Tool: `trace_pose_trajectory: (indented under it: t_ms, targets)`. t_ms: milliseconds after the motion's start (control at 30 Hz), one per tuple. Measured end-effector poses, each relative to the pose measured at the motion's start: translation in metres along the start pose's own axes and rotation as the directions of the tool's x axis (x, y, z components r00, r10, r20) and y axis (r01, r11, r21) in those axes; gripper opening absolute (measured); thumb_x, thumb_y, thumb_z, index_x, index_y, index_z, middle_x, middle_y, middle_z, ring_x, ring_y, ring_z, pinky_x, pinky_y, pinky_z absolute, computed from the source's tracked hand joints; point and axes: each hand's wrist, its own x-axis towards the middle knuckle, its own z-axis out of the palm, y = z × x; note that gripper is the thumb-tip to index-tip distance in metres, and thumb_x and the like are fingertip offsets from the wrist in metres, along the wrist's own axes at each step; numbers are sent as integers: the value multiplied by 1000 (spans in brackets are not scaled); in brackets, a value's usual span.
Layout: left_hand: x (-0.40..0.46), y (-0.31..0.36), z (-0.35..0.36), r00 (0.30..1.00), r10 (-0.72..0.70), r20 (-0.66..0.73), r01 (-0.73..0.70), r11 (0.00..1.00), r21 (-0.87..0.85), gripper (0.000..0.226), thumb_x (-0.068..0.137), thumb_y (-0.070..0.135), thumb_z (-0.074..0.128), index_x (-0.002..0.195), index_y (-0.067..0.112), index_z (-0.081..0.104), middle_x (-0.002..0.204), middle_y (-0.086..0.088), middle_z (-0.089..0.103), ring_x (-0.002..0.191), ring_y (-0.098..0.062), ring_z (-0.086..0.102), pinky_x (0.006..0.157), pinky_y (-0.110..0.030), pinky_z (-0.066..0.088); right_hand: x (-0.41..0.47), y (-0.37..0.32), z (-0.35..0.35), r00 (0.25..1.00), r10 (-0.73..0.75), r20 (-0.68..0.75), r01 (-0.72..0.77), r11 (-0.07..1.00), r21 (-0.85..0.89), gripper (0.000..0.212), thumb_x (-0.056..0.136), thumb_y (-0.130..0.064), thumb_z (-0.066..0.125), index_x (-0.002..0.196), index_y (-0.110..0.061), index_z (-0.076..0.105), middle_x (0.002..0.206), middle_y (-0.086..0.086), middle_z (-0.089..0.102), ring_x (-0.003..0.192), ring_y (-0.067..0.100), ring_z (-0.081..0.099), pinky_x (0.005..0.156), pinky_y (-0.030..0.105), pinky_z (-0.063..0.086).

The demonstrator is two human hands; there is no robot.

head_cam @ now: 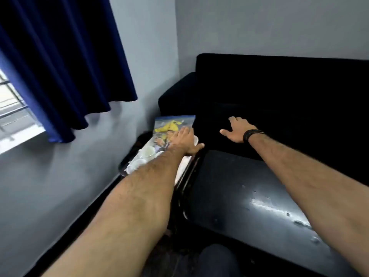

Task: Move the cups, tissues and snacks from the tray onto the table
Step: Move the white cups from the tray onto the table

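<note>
A: Lying on the tray (pixel 127 159) at about ten o'clock from the table's (pixel 249 196) centre, the snack bag (pixel 169 126) is seen propped at the far end, with white cups (pixel 148 151) clustered nearer and a white patch, perhaps the tissues (pixel 182 168), at the tray's right edge, though that cannot be told for certain.

B: How is the bag expected to handle?

A: It is judged light, soft and crinkly, likely slippery film; a pinch at a top corner or sealed edge is advised rather than a squeeze on the middle, where the contents could be crushed. The cups look thin and light, so they are best taken by the rim or side, gently.

B: And the hands?

A: The left hand (pixel 184 139) is laid over the bag's lower part, fingers spread, thumb out; whether anything is gripped cannot be told. The right hand (pixel 235 129) is held open and empty at one o'clock, over the dark sofa (pixel 279 86), well apart from the left.

B: Anything beyond?

A: A blue curtain (pixel 60 56) is hung at eleven o'clock.
</note>
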Motion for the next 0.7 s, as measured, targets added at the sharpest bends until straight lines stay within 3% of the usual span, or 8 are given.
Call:
trace_pose_trajectory:
  t_ms: [100, 200, 367, 533, 700]
  targets:
    - [-32, -57, 1, 988, -147, -43, 146, 989, -17, 88, 90, 58, 50, 153, 6, 18, 160, -15, 20, 147, -30, 20, 119, -44, 18, -4, -53, 21, 995, -92, 39, 92, 996, 17, 74, 92, -57, 51, 149, -14, 32, 151, 13, 38, 137, 34, 40, 107, 47, 39]
    - [-61, -110, 10, 955, -287, -74, 285, 958, -29, 74, 88, 52, 58, 143, 8, 35, 144, -16, 40, 135, -34, 37, 109, -44, 33, -8, -103, 50, 982, -168, 87, 165, 985, 45, 72, 91, -56, 53, 146, -14, 37, 147, 14, 44, 133, 33, 45, 105, 43, 41]
    - [-82, -167, 32, 896, -444, -35, 443, 896, -34, 66, 85, 48, 61, 133, 8, 42, 139, -16, 46, 131, -34, 43, 104, -46, 39, -3, -163, 110, 950, -267, 159, 254, 962, 97, 54, 89, -56, 56, 127, -18, 53, 131, 10, 60, 120, 30, 56, 98, 40, 48]
    - [-72, -195, 57, 865, -501, 33, 502, 859, -102, 74, 81, 56, 65, 133, 9, 42, 139, -14, 47, 130, -33, 44, 102, -45, 40, 5, -196, 167, 919, -324, 223, 308, 945, 108, 63, 85, -52, 62, 136, -20, 48, 136, 11, 55, 122, 32, 55, 91, 38, 48]
    - [-50, -201, 73, 872, -481, 89, 490, 860, -142, 80, 77, 57, 66, 139, 14, 37, 138, -14, 45, 130, -34, 43, 102, -46, 40, 9, -213, 199, 905, -326, 273, 320, 945, 68, 63, 76, -63, 61, 124, -24, 53, 120, 9, 61, 107, 33, 61, 73, 34, 43]
